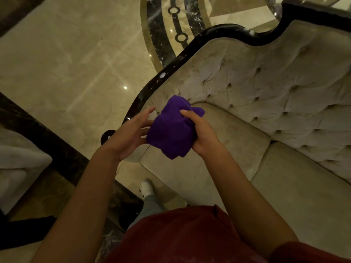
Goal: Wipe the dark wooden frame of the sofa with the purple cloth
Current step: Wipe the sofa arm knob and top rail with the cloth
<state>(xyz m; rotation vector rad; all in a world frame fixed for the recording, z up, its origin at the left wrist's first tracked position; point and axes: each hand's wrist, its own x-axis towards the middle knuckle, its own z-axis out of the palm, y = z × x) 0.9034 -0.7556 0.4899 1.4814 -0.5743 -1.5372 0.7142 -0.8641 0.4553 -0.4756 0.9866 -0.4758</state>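
A bunched purple cloth (171,130) is held in the air over the sofa's left end. My right hand (201,133) grips it from the right side, thumb on top. My left hand (129,133) is beside it on the left, fingers spread, fingertips at the cloth's edge; whether they touch it I cannot tell. The sofa's dark glossy wooden frame (182,54) curves along the top of the backrest and down the left arm, just beyond my left hand. It ends in a scroll (107,135) by my left wrist.
The sofa has beige tufted upholstery (275,88) and seat cushions (209,149). Polished marble floor (66,63) with dark inlay bands lies behind and left. Another pale upholstered piece (17,168) stands at the far left. My foot (146,186) is next to the sofa's front.
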